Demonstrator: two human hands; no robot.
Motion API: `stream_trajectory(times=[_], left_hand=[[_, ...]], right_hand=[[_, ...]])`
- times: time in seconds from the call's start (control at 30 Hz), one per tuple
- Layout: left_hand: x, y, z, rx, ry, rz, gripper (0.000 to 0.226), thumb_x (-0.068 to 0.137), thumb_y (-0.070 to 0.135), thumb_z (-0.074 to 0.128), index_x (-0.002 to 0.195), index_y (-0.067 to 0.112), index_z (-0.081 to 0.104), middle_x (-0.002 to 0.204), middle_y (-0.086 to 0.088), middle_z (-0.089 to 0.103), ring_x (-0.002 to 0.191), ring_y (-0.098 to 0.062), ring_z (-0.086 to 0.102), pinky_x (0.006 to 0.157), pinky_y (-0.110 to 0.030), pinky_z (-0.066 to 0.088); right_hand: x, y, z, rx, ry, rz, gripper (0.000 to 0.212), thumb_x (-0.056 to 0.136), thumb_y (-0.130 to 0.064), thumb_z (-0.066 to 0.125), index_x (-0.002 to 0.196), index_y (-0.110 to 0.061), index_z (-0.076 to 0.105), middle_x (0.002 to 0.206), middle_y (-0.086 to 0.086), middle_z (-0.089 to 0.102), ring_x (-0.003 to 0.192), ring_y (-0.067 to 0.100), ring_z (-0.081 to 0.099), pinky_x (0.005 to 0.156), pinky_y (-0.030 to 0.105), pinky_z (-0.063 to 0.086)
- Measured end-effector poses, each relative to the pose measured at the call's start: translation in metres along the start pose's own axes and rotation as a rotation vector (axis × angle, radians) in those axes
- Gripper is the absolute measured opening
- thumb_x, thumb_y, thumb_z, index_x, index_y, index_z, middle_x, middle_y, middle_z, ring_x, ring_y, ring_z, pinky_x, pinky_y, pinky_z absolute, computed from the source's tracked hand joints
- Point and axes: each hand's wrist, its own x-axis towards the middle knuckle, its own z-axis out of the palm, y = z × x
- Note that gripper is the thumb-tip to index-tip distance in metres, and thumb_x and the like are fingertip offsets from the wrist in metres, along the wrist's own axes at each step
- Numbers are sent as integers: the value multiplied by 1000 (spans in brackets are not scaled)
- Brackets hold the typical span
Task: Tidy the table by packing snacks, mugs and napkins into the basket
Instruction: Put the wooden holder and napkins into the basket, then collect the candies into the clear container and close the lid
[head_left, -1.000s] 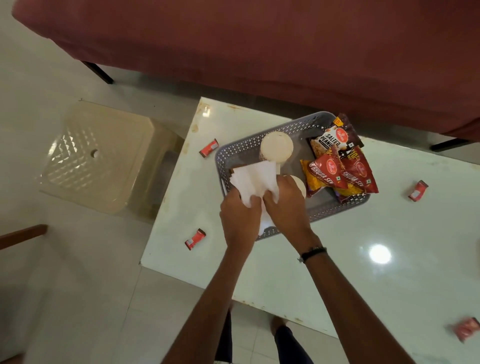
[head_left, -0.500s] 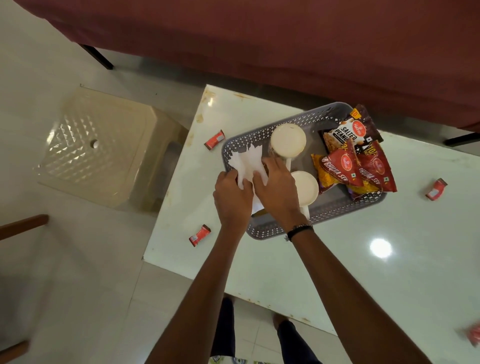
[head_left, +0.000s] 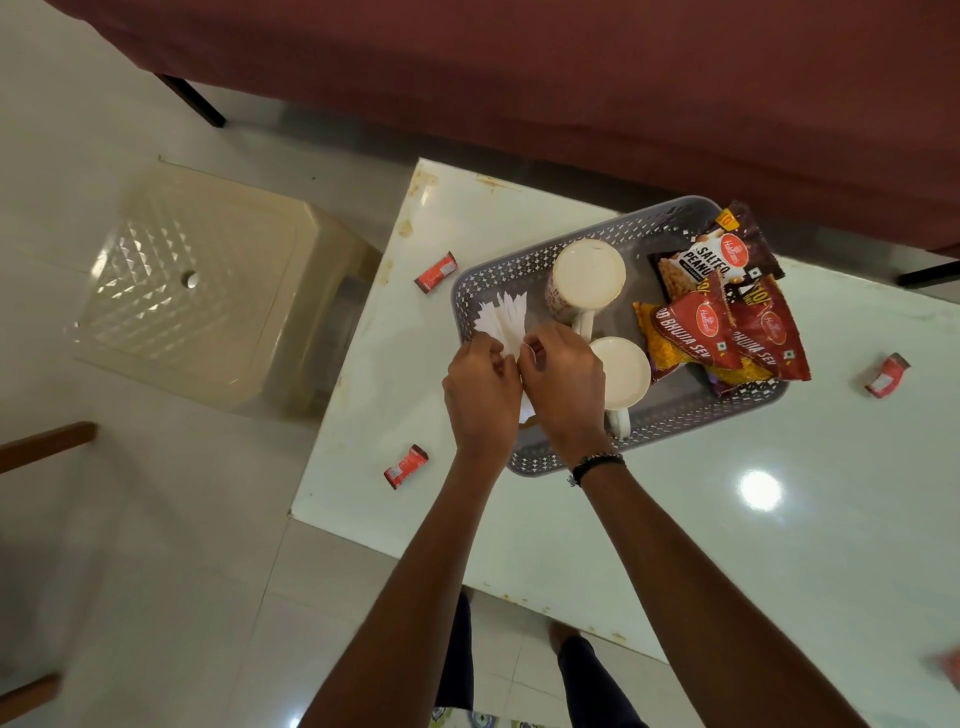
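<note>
Two bare arms reach out over the white worktop (head_left: 675, 519); the right arm has a dark band (head_left: 595, 464) at the wrist; the left hand (head_left: 480, 392) and the right hand (head_left: 563, 387) sit close together at the near left end of the grey basket (head_left: 540, 260); both hands are curled, with fingers pinched on the white napkins (head_left: 501, 322); the napkins fan out just past the fingertips, inside the basket by its left wall; a little red sweet (head_left: 405, 466) lies on the worktop left of the arms, near the edge; just right of the right hand a white mug (head_left: 623, 376) stands in the basket, with its handle pointing at the person; a second mug (head_left: 587, 275) stands a bit further in; on the right side of the basket the snack packs (head_left: 727, 317) are piled up, some red, one dark with nuts on it, and they poke out over the rim; another sweet (head_left: 885, 374) lies on the worktop well to the right of the basket; a third (head_left: 436, 272) lies left of the basket, by the far corner; a beige stool (head_left: 208, 280) stands on the floor left of the worktop; a dark red bed (head_left: 571, 78) is furthest away.
</note>
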Motion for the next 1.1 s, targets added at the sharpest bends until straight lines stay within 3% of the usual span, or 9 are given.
stream_trajectory(times=[0.17, 0.5, 0.67, 0.73, 0.83, 0.93, 1.0, 1.1], left_hand=[[2, -3, 4, -5, -11, 3, 9, 84, 15, 65, 90, 8, 64, 84, -7, 67, 69, -11, 54, 58, -7, 33], [5, -7, 4, -45, -10, 43, 6, 84, 10, 64, 89, 6, 64, 84, -8, 65, 73, -16, 58, 64, -19, 45], [3, -8, -4, -150, -23, -3, 15, 87, 9, 58, 100, 7, 66, 99, -6, 69, 82, -10, 59, 67, -7, 37], [2, -9, -8, -211, -18, 2, 19, 85, 4, 55, 100, 7, 66, 100, -6, 69, 88, -15, 63, 73, -14, 48], [-3, -12, -13, -320, 33, 24, 22, 81, -1, 57, 100, 6, 64, 99, -8, 68, 91, -23, 64, 81, -38, 55], [-9, -12, -19, -354, 92, -7, 22, 82, 0, 62, 104, 0, 62, 105, -14, 67, 93, -24, 64, 81, -36, 55], [-10, -12, -21, -366, 74, -109, 27, 83, 4, 63, 110, -1, 59, 112, -15, 64, 97, -23, 62, 81, -31, 52], [-8, -11, -22, -426, 36, -303, 32, 84, 7, 64, 114, 2, 56, 120, -14, 60, 107, -27, 59, 92, -38, 50]], right_hand=[[-3, 6, 6, -2, 31, -29, 8, 85, -12, 63, 81, -5, 63, 81, 12, 65, 68, 23, 60, 57, 21, 38], [-6, 11, 8, -66, 14, -148, 11, 83, -12, 65, 78, -3, 69, 83, 15, 63, 72, 25, 60, 53, 25, 46], [-10, 16, -7, 56, -38, -144, 21, 88, -14, 58, 107, -8, 67, 103, 10, 67, 91, 23, 62, 74, 33, 54], [-9, 21, -24, 120, -13, -166, 21, 89, -12, 56, 107, -10, 67, 102, 8, 67, 90, 22, 62, 71, 31, 54], [-2, 35, -59, 141, 79, -194, 19, 91, -12, 53, 104, -9, 67, 100, 10, 66, 89, 22, 62, 69, 31, 54], [11, 62, -105, 98, 193, -61, 21, 94, -17, 51, 108, -9, 65, 109, 11, 66, 98, 21, 60, 77, 28, 51], [22, 88, -131, 82, 242, 82, 23, 94, -19, 49, 110, -10, 64, 113, 10, 65, 101, 21, 60, 81, 22, 44], [41, 130, -154, 133, 273, 253, 21, 89, -11, 50, 102, -6, 66, 106, 11, 68, 93, 24, 64, 78, 19, 41]])
